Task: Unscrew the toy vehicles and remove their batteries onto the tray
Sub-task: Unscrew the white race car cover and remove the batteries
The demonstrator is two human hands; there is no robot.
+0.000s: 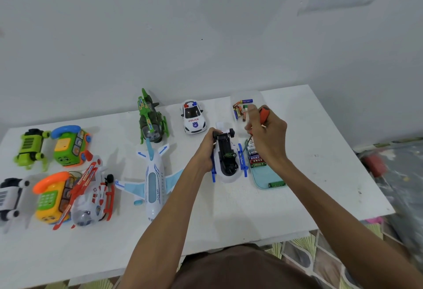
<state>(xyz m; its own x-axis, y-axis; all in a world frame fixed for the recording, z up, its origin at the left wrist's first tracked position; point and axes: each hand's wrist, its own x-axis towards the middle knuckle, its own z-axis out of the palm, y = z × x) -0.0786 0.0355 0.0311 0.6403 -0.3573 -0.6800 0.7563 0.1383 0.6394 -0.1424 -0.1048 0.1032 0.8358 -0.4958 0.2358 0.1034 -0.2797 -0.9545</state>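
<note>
A white counter (309, 174) is standing against a pale wall, with open surface running from the tray to its right edge. An upturned white-and-blue toy vehicle (225, 169) is lying mid-counter, the left hand (207, 149) gripping its far end. Just beside it a pale blue tray (265, 177) is holding batteries (257, 159). Behind, a clear tub (246, 96) is holding loose cells (239, 111). The right hand (267, 137) is gripping an orange-handled screwdriver (264, 113).
</note>
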